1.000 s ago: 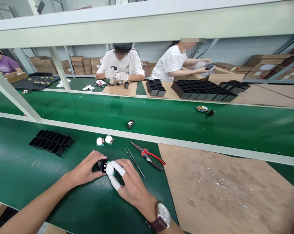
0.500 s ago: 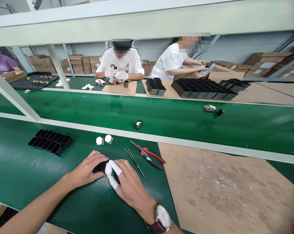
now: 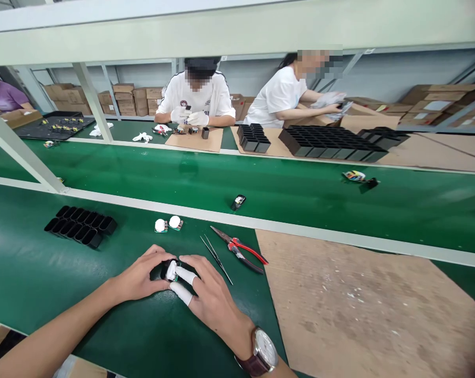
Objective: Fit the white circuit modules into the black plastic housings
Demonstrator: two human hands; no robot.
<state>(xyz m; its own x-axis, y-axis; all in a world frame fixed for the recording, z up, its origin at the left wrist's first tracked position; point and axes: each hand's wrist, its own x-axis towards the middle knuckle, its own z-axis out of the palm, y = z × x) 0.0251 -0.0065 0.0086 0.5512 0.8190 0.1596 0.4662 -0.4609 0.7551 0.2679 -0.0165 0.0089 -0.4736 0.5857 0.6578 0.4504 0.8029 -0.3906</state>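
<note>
My left hand is closed around a small black plastic case, whose open end faces right. White finger cots cover two fingers of my right hand. Those fingers press on a small circuit board with a white paste-like top, which sits partly inside the case mouth. A green edge of the board shows near the fingertips. Just beyond my hands lie two similar boards with round white tops, a left board and a right board. Tweezers and red-and-black pliers rest to the right.
Black cases stand in rows at left on the green bench. A cardboard sheet covers the right side. Past a white rail, a green belt carries a filled case and a wired board. Co-workers sit opposite.
The white-topped board has gone further into the black case, and my right fingers have shifted on it. On the belt, the filled case and wired board have moved right.
</note>
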